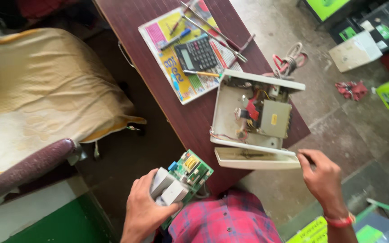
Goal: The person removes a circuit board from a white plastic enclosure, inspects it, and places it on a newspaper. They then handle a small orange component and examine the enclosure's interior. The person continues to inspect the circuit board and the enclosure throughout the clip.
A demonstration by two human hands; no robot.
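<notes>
Below, left hand [142,211] grips green circuit board [183,180], long axis toward table [131,18]; right hand [323,175] pinches white casing panel [257,158] beside open enclosure [253,112].

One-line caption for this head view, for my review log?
Left hand holds a green circuit board; right hand touches the opened white casing on the brown desk.

A dark reddish-brown surface [190,121] runs down the middle, over a worn grey floor [320,103] — stained and cracked. To the left stands a chair [46,90] draped in cream cloth, with a maroon armrest [32,166]. Boxes [354,51] and a red rag [351,90] lie on the floor in daylight.
</notes>
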